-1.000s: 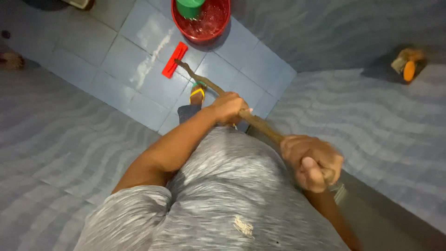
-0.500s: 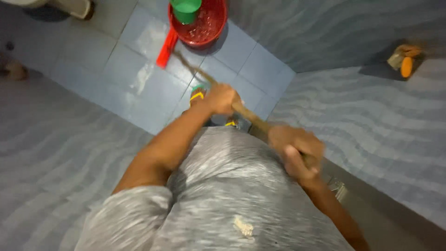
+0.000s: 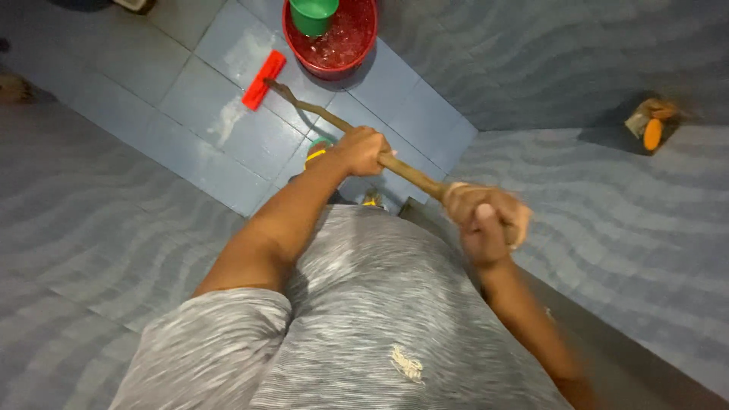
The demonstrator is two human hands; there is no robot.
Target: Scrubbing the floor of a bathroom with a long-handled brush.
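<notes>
Blue tiled floor (image 3: 190,114), wet. My hands, left (image 3: 363,150) and right (image 3: 486,216), grip the wooden handle (image 3: 410,176) spaced apart for leverage, its red scrubber head (image 3: 263,80) pressed to the tiles beside the red basin (image 3: 334,42).

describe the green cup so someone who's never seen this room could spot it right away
Start at the blue tiled floor at the top of the view and find the round red basin holding water. The green cup sits inside it at the left side. It is the only green container there; the red scrubber head beside the basin is flat and lies on the tiles.
</notes>
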